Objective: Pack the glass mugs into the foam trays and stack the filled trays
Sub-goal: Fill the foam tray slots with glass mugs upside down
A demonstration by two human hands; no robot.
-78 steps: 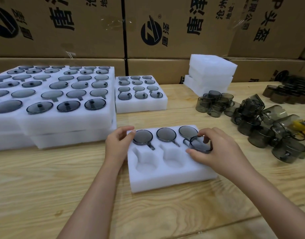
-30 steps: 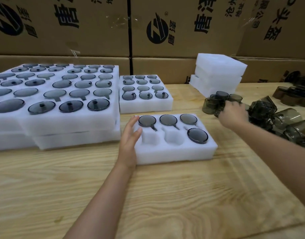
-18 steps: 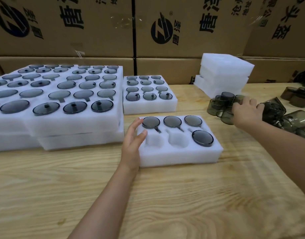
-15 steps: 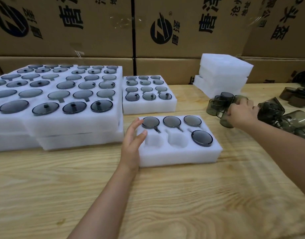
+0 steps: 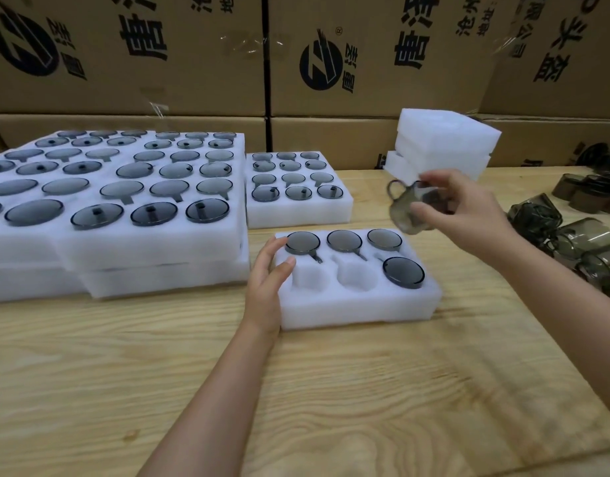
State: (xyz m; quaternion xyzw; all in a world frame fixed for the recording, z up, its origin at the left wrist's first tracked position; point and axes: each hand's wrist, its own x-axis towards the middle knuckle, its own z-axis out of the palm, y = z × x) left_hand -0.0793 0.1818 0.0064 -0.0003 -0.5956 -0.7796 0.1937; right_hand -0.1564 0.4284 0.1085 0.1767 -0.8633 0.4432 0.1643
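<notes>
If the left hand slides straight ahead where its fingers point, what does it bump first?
Probably the back-left mug in the near foam tray: the left hand rests on that tray's left edge, fingertips almost at the mug's rim. Depth is hard to judge.

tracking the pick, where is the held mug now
Head view, right of centre: the right hand holds the glass mug in the air, beyond the far right corner of the part-filled foam tray.

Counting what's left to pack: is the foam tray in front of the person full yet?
Not full. The foam tray holds four mugs; two front pockets are empty. The right hand holds a fifth mug.
</notes>
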